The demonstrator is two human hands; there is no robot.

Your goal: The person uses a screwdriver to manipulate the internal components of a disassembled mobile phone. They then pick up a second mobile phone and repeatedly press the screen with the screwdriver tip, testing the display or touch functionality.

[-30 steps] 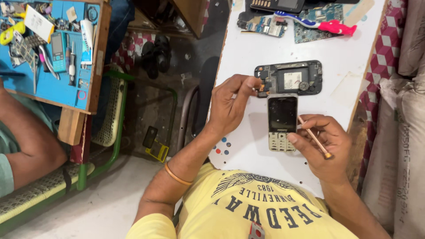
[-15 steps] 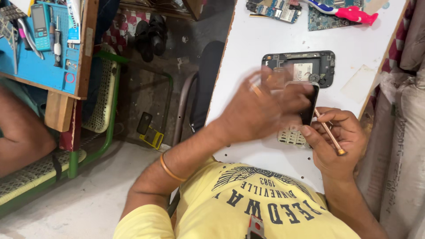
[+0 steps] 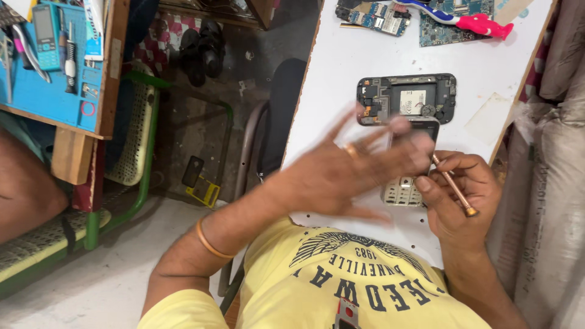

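On the white table (image 3: pixel 341 79), near its close edge, we have a keypad phone (image 3: pixel 405 183) lying flat with its keys toward us; most of its upper half is hidden behind our left hand (image 3: pixel 347 173). That hand is blurred, fingers spread apart and stretched to the right over the phone; we cannot tell whether the fingertips touch it, and it clasps nothing we can see. Our right hand (image 3: pixel 466 192) sits just right of the phone, its fingers closed around a thin copper-coloured tool (image 3: pixel 454 190) that slants from the phone's right edge down toward us. A bangle (image 3: pixel 210 240) circles the left wrist.

Just beyond the phone lies a dark, opened phone frame (image 3: pixel 407 99) with its insides showing. At the far edge of the table sit circuit boards (image 3: pixel 445 21) and a pink-handled tool (image 3: pixel 481 25). Far left, a blue work mat (image 3: pixel 49 85) carries small tools and a blue handset (image 3: pixel 46 30).
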